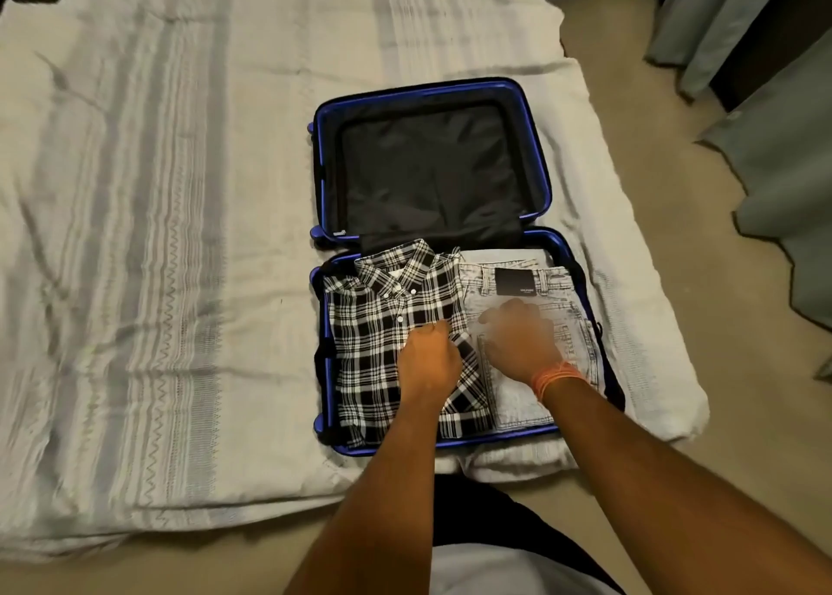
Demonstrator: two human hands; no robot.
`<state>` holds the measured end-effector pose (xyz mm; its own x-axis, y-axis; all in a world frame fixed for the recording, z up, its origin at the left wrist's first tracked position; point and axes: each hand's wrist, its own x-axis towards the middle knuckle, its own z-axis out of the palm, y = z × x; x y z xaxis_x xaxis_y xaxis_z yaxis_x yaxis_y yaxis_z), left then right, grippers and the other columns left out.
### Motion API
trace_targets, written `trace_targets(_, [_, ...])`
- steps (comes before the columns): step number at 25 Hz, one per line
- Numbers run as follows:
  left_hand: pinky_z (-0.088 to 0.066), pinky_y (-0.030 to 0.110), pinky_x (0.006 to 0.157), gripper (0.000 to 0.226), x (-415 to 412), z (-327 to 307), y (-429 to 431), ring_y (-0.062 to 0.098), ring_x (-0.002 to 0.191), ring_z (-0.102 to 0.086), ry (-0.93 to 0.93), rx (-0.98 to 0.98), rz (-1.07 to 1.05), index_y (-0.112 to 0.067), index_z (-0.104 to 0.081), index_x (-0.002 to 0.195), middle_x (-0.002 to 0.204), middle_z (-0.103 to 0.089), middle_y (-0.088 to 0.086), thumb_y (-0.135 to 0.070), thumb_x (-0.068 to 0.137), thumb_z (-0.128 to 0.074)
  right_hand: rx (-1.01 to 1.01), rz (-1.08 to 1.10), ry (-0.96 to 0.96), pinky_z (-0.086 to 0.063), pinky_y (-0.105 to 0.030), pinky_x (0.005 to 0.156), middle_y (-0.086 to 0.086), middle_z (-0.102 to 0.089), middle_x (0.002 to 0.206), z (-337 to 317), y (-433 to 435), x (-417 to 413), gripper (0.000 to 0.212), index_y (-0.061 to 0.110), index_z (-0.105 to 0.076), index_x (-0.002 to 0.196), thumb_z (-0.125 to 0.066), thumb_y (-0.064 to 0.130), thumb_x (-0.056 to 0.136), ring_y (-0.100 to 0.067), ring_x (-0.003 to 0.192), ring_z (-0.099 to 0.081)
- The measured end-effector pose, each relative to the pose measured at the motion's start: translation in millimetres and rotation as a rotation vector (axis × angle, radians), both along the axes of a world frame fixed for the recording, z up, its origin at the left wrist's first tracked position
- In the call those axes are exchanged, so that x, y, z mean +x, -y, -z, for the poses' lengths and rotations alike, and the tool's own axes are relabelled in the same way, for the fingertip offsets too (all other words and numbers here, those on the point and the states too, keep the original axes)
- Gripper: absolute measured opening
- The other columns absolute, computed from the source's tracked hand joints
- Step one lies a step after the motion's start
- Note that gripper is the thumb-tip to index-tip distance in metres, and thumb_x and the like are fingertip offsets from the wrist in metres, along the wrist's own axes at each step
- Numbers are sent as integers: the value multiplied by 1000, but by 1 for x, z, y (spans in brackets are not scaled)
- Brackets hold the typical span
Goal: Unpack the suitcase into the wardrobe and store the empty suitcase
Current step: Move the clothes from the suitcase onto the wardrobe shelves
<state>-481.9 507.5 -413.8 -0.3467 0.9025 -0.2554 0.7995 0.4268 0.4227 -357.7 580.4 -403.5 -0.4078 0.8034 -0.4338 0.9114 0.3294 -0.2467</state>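
Forearms reach from bed's near edge. Left hand (427,360) grips black-and-white plaid shirt (373,324); right hand (522,342) blurred over pale washed-denim jeans (522,407), fingers untellable. Blue hard-shell suitcase (427,88) lies open at cream-covered bed's (180,234) near right corner, both garments inside. Judged: unpacking barely begun. Bare bedcover left; floor right.

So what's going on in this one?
A person stands at a bed with an open blue suitcase lying on it. The far half shows only dark lining. The near half holds a folded plaid shirt and jeans side by side. The left hand grips the shirt. The right hand is blurred over the jeans, so its grip is unclear.
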Motion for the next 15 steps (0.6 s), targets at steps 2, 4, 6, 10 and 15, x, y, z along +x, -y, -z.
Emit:
trace_targets(2, [-50, 32, 69, 20, -4, 8, -3, 21, 92, -59, 15, -33, -12, -10, -59, 110, 98, -63, 5, -16, 93, -50, -43, 2, 22, -32, -46, 102, -8, -42, 134, 12, -3, -7, 41, 28, -51, 128, -58, 28, 88, -29, 127, -35])
trace_targets(4, [-53, 34, 69, 18, -10, 16, -4, 22, 90, -60, 23, -59, -9, -10, -59, 107, 96, -64, 5, -15, 92, -50, -61, 13, 32, -32, -47, 102, -8, -42, 133, 22, -3, -11, 41, 27, -52, 128, -58, 28, 87, -30, 126, -35])
trace_targets(6, [-54, 36, 70, 20, -19, 25, -6, 22, 90, -60, 43, -80, -6, -10, -59, 110, 98, -64, 6, -15, 92, -49, -117, 45, 58, -33, -48, 102, -8, -42, 133, 34, -3, -18, 40, 26, -53, 127, -58, 28, 87, -31, 126, -35])
trace_targets(10, [-55, 38, 67, 22, -40, 45, -6, 23, 88, -61, 69, -151, 14, -11, -59, 111, 97, -64, 6, -16, 93, -48, -251, 268, -47, -46, -38, 91, -10, -55, 121, 61, 4, -36, 34, 24, -58, 117, -63, 28, 83, -30, 110, -51])
trace_targets(15, [-56, 40, 72, 23, -57, 69, -10, 23, 87, -62, 110, -220, -2, -13, -58, 114, 97, -64, 5, -17, 92, -50, -323, 670, -296, -47, -28, 80, -11, -62, 108, 85, 5, -52, 41, 12, -56, 113, -74, 15, 76, -24, 93, -60])
